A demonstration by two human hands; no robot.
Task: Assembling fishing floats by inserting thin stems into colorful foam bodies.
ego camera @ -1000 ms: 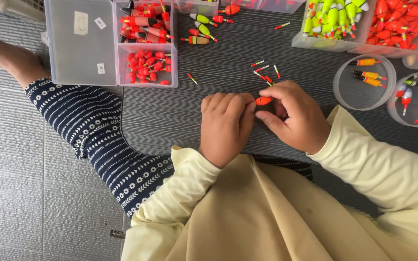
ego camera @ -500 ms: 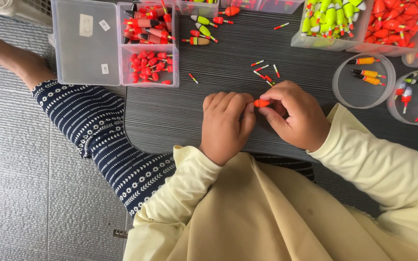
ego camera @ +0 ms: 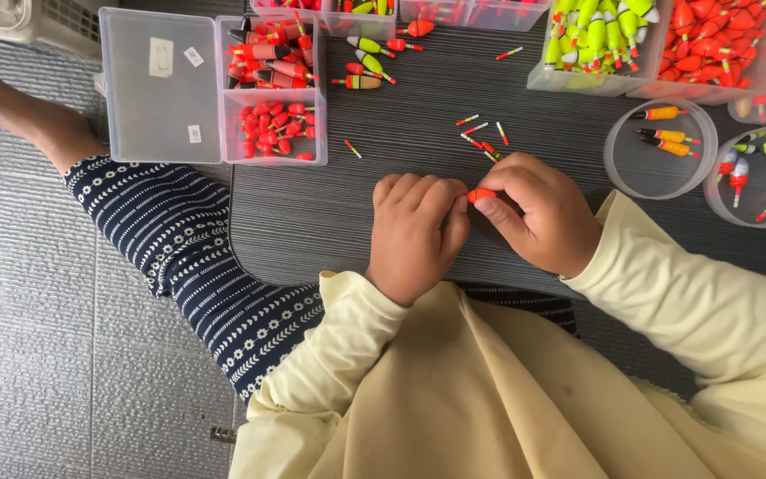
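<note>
My left hand (ego camera: 416,234) and my right hand (ego camera: 535,213) meet over the dark table (ego camera: 330,213), fingertips pinched together on a small orange-red fishing float (ego camera: 480,193). Both hands grip it, the left curled into a fist beside it, the right covering it from the right. Just beyond the fingers lie several thin red, white and green float sticks (ego camera: 482,136) scattered on the table. Pale yellow sleeves cover both arms.
A clear compartment box (ego camera: 166,89) with red float bodies (ego camera: 275,130) stands at the upper left. Trays of green (ego camera: 591,40) and red (ego camera: 711,49) floats line the back. Two round clear tubs (ego camera: 658,151) (ego camera: 755,177) with finished floats sit right. My patterned trouser leg (ego camera: 188,257) extends left.
The hands stay pinched on the orange-red float with only slight finger movement; the view has shifted a little to the right.
</note>
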